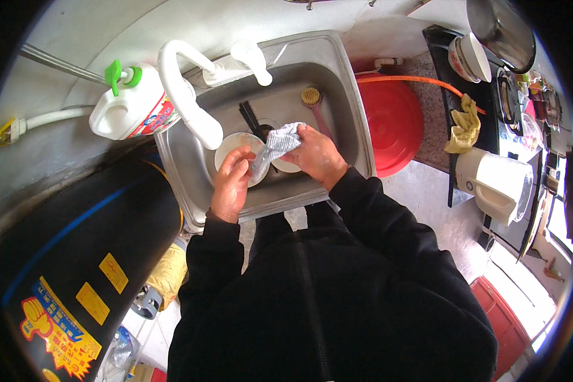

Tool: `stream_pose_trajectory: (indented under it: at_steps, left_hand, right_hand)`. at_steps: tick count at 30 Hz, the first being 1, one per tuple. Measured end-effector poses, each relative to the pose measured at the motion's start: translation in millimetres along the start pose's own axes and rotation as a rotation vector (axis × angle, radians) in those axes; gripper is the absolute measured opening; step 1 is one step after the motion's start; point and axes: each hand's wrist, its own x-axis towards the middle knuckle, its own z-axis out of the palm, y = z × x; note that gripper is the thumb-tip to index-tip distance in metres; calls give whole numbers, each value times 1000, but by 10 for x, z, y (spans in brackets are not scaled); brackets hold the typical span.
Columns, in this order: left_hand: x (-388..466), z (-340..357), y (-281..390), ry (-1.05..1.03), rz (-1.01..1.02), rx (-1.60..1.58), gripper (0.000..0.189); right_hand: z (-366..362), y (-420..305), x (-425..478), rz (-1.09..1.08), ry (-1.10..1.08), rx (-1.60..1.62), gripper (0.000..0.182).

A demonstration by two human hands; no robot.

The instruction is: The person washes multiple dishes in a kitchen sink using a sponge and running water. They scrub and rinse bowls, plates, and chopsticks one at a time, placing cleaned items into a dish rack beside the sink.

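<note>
My right hand (319, 153) grips a grey-and-white striped cloth (284, 141) above a stainless steel sink (286, 193). Below the cloth's left end, a clear, glassy-looking item (260, 164) shows beside my left hand (232, 179); whether that hand holds it is hard to tell. Its fingers are curled near the cloth. Under my hands, a white bowl or plate (224, 145) lies in the basin, with another white dish (286, 165) partly hidden by my right hand. Dark chopsticks or similar sticks (251, 119) rest by the drain. A pink-handled scrub brush (311, 97) lies at the back right.
A white faucet (205, 126) arches over the basin's left side, near a large white pump bottle (124, 107). Right of the sink are a red round lid or basin (391, 124), an orange hose (410, 79), a yellow cloth (464, 126) and a white electric appliance (494, 184). A black tank (90, 205) stands left.
</note>
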Motion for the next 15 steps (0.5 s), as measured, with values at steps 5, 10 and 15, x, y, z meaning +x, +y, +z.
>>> stream_pose_trajectory:
  at_steps: [5,10,15]
  left_hand:
    - [-8,176,40,-34,-221,351,22]
    - [12,223,-14,117,1,278,24]
    - [40,150,-13,180,127,15,23]
  right_hand:
    - [183,-145,-2,115,-98,88,29]
    - [128,-235,9,183,78,2,32]
    - [-89,61,98,136,204,-69,33]
